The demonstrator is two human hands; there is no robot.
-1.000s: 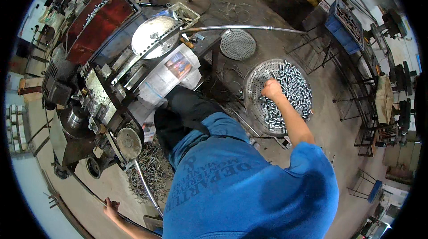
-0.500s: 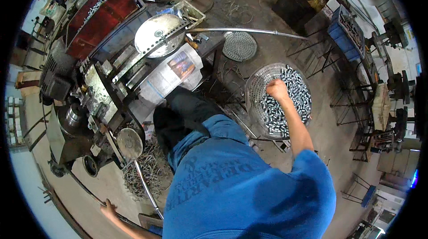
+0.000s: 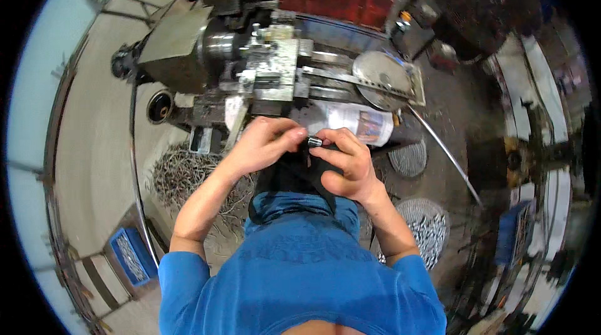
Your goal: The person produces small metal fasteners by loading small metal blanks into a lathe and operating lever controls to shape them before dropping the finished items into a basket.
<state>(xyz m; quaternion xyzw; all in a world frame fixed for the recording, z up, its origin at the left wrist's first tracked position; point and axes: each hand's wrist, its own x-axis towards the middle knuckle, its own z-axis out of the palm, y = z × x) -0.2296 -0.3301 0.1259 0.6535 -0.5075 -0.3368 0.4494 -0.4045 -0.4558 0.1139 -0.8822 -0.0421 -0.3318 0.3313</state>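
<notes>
In front of my waist, my right hand [image 3: 350, 163] pinches a small shiny metal cylinder [image 3: 315, 142] between thumb and fingers. My left hand [image 3: 272, 141] is right beside it, thumb and fingertips pressed together near the cylinder's left end. Whether those fingertips grip something small or touch the cylinder cannot be made out. Just beyond both hands stands a lathe, with a round metal chuck [image 3: 219, 49] and an oily tool carriage [image 3: 275, 69].
A round metal lid [image 3: 383, 77] and a printed sheet [image 3: 369, 123] lie on the lathe's right side. At lower right is a perforated basin [image 3: 405, 210] of metal cylinders. Metal shavings [image 3: 188, 175] heap below left. A blue bin [image 3: 133, 257] and long rod [image 3: 139, 166] stand left.
My view has turned left to face the lathe. My right hand has come from over the basin to my front, holding a cylinder. My left hand has left the long rod and joined it.
</notes>
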